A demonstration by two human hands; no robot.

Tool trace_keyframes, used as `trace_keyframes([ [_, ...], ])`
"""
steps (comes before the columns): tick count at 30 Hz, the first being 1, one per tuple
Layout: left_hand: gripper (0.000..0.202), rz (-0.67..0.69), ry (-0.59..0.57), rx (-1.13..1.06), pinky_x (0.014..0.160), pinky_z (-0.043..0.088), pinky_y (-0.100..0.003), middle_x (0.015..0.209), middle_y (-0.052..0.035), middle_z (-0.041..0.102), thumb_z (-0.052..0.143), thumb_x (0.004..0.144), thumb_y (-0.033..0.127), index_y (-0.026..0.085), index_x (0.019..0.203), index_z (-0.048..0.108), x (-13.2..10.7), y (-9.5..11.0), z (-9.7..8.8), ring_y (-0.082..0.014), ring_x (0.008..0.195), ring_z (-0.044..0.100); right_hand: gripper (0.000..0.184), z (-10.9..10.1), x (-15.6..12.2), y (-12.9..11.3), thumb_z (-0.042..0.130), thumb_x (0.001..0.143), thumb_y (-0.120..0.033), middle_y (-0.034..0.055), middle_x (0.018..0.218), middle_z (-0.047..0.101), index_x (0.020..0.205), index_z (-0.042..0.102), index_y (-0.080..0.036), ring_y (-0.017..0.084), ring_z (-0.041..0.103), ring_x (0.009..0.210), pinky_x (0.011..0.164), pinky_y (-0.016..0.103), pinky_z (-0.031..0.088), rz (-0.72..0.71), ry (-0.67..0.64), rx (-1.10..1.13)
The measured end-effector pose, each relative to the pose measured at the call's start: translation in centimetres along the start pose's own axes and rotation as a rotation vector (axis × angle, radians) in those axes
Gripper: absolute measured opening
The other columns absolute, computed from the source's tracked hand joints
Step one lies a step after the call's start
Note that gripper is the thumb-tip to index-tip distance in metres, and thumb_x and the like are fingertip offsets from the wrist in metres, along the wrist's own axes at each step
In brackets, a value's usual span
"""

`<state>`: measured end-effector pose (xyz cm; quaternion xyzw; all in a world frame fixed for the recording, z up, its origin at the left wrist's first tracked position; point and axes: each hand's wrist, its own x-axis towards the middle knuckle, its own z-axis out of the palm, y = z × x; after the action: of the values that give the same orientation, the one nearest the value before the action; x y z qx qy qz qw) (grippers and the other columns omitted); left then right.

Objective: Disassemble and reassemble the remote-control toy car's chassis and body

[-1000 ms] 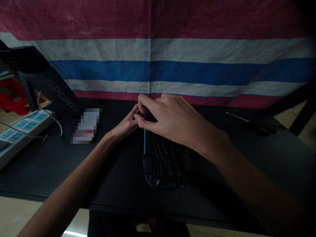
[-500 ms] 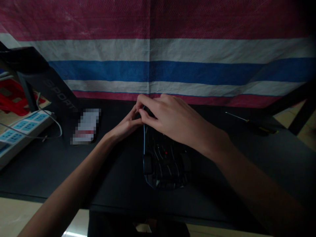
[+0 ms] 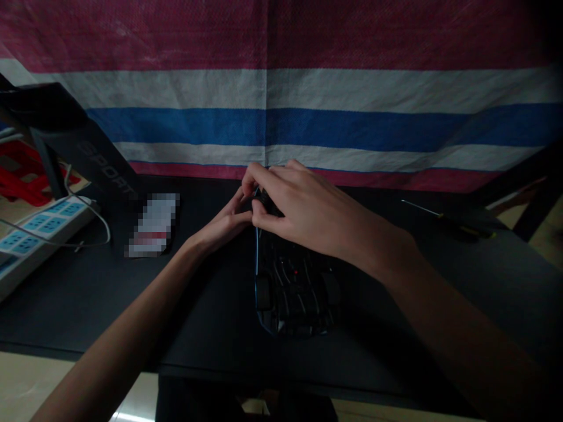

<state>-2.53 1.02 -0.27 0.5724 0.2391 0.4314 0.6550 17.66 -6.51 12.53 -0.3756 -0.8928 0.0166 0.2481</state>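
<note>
A dark toy car (image 3: 294,287) with a blue edge lies upside down on the black table, its underside and near wheels showing. My left hand (image 3: 224,220) grips the car's far left side, thumb and fingers against the edge. Over the far end arches my right hand (image 3: 303,205), thumb and forefinger closed around the far left wheel (image 3: 269,202). That hand hides most of the car's front half, and its other fingertips are out of sight.
To the right lies a screwdriver (image 3: 448,219) with a black and yellow handle. A blurred-out phone-like object (image 3: 155,225) rests at left, beside a white power strip (image 3: 44,231) with a cable. A dark post (image 3: 94,143) marked SPORT and a striped sheet (image 3: 352,129) stand behind.
My right hand has shifted slightly, its thumb and forefinger a little further apart, so more of the dark wheel shows between them. My left hand and the car stay in place.
</note>
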Motion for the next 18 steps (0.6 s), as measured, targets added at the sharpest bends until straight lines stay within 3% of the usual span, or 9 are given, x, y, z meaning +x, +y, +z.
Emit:
trace_keyframes([
  [7,0.059,-0.011,0.011,0.045,0.113,0.054,-0.047,0.134,-0.0083,0.075,0.086,0.083,0.029,0.026,0.138,0.065,-0.11,0.18,-0.05,-0.0335,0.133,0.067,0.017,-0.19,-0.25,-0.37,0.057,0.111,-0.022,0.0057,0.097,0.073,0.122,0.069,-0.020,0.022,0.066,0.090,0.090,0.038,0.048,0.076,-0.036,-0.004],
  [12,0.062,0.012,0.009,0.066,0.108,0.055,-0.044,0.125,-0.0079,0.076,0.086,0.077,0.024,0.025,0.136,0.066,0.04,0.12,-0.11,-0.0330,0.127,0.068,0.017,-0.27,-0.27,-0.37,0.065,0.105,-0.022,0.0065,0.109,0.075,0.122,0.068,-0.021,0.025,0.067,0.105,0.101,0.040,0.048,0.029,-0.017,0.022],
  [16,0.056,-0.011,0.008,0.051,0.108,0.056,-0.045,0.126,-0.0073,0.076,0.086,0.081,0.027,0.027,0.133,0.065,-0.03,0.01,-0.15,-0.0325,0.127,0.069,0.015,-0.13,-0.27,-0.29,0.057,0.112,-0.023,0.0057,0.097,0.074,0.121,0.069,-0.020,0.022,0.067,0.093,0.092,0.038,0.048,0.075,-0.034,0.004],
  [18,0.059,-0.016,0.005,0.049,0.110,0.056,-0.045,0.126,-0.0065,0.076,0.087,0.080,0.028,0.027,0.135,0.064,-0.08,-0.01,-0.23,-0.0319,0.127,0.069,0.016,-0.05,-0.23,-0.27,0.057,0.112,-0.021,0.0060,0.101,0.074,0.122,0.068,-0.019,0.022,0.067,0.095,0.095,0.038,0.047,0.054,-0.035,0.021],
])
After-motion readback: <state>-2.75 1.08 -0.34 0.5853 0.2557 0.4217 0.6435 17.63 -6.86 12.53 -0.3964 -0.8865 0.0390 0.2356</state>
